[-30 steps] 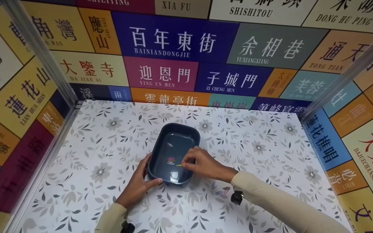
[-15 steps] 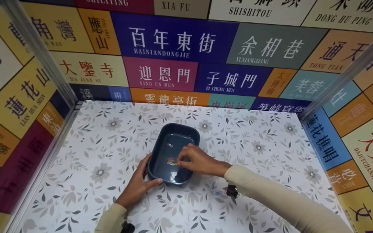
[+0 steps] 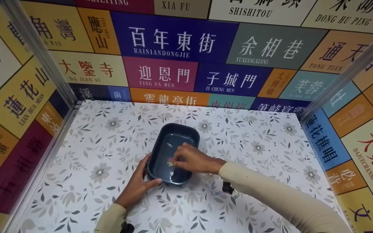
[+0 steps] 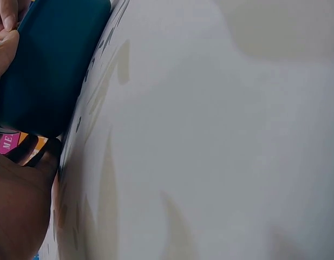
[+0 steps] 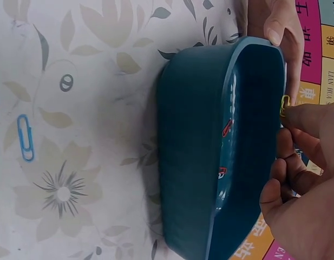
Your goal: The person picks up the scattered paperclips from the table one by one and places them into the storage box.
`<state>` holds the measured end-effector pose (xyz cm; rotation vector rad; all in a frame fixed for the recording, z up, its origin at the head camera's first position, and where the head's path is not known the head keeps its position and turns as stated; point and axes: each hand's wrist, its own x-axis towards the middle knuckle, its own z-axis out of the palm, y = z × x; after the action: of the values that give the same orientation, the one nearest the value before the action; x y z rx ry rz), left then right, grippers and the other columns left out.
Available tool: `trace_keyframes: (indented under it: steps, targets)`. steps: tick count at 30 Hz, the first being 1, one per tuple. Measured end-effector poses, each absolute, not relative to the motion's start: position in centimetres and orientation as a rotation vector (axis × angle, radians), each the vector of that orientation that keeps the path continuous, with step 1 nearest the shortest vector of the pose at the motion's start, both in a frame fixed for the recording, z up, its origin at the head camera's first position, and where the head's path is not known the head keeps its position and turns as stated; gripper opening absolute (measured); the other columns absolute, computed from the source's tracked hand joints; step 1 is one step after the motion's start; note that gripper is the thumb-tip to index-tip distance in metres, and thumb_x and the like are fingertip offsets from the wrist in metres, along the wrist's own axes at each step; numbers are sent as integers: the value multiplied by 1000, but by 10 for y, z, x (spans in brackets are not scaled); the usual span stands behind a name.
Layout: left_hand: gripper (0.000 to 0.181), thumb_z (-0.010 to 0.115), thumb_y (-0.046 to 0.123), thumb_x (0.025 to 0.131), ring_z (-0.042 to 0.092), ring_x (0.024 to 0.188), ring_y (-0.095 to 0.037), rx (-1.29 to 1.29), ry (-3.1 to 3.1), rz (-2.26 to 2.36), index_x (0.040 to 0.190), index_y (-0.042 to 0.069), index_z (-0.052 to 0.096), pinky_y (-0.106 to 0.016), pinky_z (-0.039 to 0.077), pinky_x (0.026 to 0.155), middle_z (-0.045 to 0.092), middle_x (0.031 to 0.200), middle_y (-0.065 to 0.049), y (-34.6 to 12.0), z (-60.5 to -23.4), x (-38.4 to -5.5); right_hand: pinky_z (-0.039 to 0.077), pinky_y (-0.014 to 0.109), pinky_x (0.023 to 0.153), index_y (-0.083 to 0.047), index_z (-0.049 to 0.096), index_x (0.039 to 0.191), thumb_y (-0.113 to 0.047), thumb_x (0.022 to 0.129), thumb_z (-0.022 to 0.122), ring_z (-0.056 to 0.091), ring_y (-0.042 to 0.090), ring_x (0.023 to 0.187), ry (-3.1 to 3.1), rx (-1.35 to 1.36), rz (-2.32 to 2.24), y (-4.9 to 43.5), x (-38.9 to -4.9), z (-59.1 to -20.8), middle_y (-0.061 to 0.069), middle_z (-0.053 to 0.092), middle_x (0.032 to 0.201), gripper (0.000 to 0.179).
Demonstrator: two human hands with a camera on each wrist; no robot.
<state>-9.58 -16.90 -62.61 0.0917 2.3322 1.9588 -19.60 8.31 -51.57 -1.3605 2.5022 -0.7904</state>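
Observation:
A dark blue-green rectangular dish (image 3: 155, 155) sits on the table, several small paper clips (image 3: 169, 145) lying on its bottom. My left hand (image 3: 137, 185) holds its near left corner, thumb on the near rim and fingers along the left side. Over the dish, my right hand (image 3: 193, 159) pinches a yellow paper clip (image 5: 285, 105) between thumb and index finger, above the small cluster of clips (image 3: 170, 160). Red clips (image 5: 227, 128) show inside the dish in the right wrist view. The left wrist view shows mainly the dish's outer wall (image 4: 53, 70) and part of the left hand.
On the floral tabletop (image 3: 257, 129), blue paper clips (image 3: 212, 185) lie right of the dish, partly near the right wrist's black camera (image 3: 228, 187). Panels with printed characters (image 3: 173, 38) and metal corner posts (image 3: 40, 51) surround the table.
My right hand has moved left and slightly up over the dish, bringing the yellow paper clip to the cluster inside. My left hand and the dish have stayed put.

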Motion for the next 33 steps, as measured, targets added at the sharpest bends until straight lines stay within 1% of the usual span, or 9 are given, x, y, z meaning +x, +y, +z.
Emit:
trace_keyframes:
  steps: [7, 14, 20, 25, 28, 31, 32, 33]
  targets:
    - [112, 94, 22, 90, 31, 164, -28, 89, 2338, 1946, 177, 22, 25, -49, 24, 133, 31, 179, -7, -169, -626, -96, 51, 42, 91, -4, 84, 97, -12, 100, 78, 62, 26, 92, 2484, -1379, -739, 77, -197, -512, 8, 75, 95, 10]
    - [112, 93, 20, 91, 34, 163, -30, 113, 2299, 1969, 177, 19, 22, -50, 24, 133, 29, 179, -7, -169, -626, -97, 48, 39, 89, -5, 85, 97, -12, 97, 79, 63, 24, 90, 2440, -1485, -688, 67, -201, -514, 7, 76, 93, 9]
    - [113, 93, 22, 91, 33, 163, -27, 121, 2315, 1971, 177, 17, 22, -49, 23, 133, 29, 179, -5, -170, -628, -96, 48, 39, 94, -6, 85, 96, -12, 98, 79, 64, 23, 91, 2401, -1479, -633, 55, -204, -510, 6, 77, 94, 9]
    - [113, 94, 23, 91, 33, 163, -27, 129, 2332, 1952, 177, 15, 22, -48, 25, 132, 30, 179, -6, -170, -628, -97, 48, 42, 98, -6, 85, 95, -11, 98, 77, 67, 23, 90, 2378, -1486, -612, 48, -205, -512, 5, 79, 92, 9]
    - [113, 94, 22, 91, 33, 163, -26, 141, 2355, 1935, 177, 15, 22, -35, 28, 131, 30, 179, -6, -171, -628, -98, 49, 41, 98, -6, 84, 95, -9, 98, 77, 68, 22, 89, 2354, -1493, -623, 45, -206, -516, 5, 80, 90, 9]
    - [112, 94, 21, 90, 31, 163, -25, 157, 2365, 1936, 177, 14, 23, -22, 27, 127, 30, 179, -7, -172, -629, -98, 52, 38, 95, -5, 84, 94, -8, 98, 77, 70, 21, 87, 2335, -1487, -634, 42, -209, -520, 5, 80, 89, 9]
    - [113, 94, 22, 90, 31, 164, -25, 159, 2362, 1940, 177, 15, 23, -19, 26, 125, 30, 179, -6, -172, -629, -98, 53, 37, 95, -5, 84, 95, -8, 98, 77, 71, 20, 87, 2330, -1479, -636, 41, -210, -522, 5, 81, 89, 9]
    - [113, 94, 22, 90, 30, 164, -25, 157, 2357, 1942, 177, 15, 23, -18, 26, 125, 30, 179, -6, -172, -629, -98, 53, 36, 94, -5, 84, 95, -8, 98, 77, 71, 20, 86, 2331, -1469, -631, 40, -211, -524, 5, 81, 89, 9]
